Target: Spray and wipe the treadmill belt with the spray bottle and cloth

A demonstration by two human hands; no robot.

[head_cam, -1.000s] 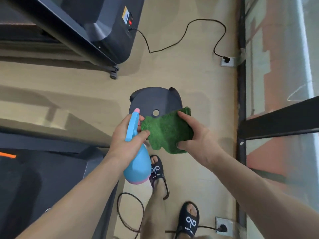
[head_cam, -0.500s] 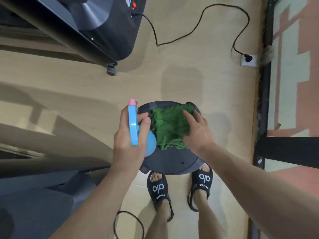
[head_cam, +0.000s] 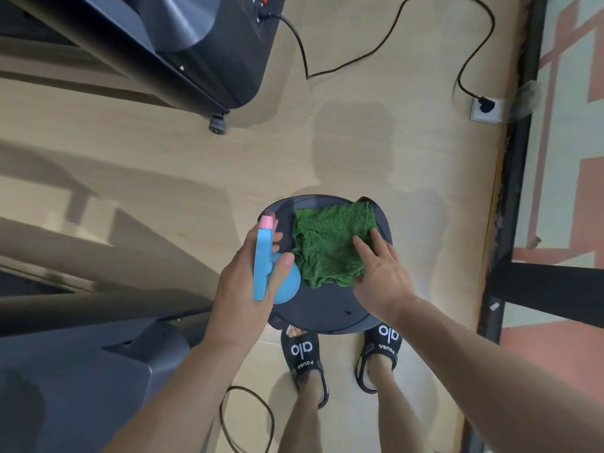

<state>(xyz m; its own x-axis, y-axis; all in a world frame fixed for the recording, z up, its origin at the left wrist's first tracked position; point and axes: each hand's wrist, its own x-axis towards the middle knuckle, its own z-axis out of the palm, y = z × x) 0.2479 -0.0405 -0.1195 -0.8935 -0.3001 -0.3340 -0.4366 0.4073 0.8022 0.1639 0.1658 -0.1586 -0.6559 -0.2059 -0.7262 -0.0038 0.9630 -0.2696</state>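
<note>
From the head camera, the left hand (head_cam: pixel 248 282) is wrapped around the blue spray bottle (head_cam: pixel 273 273), thumb over its front; the palm hides most of the bottle body (only the pink nozzle tip and a rounded bulge show). Just right of that grip, the green cloth (head_cam: pixel 330 246) lies crumpled on a dark round stool (head_cam: pixel 323 312). The right hand (head_cam: pixel 380 276) rests flat on the cloth's right edge, fingers straight, covering its corner. A treadmill (head_cam: pixel 81 371) sits left of the bottle, cut off by the frame.
</note>
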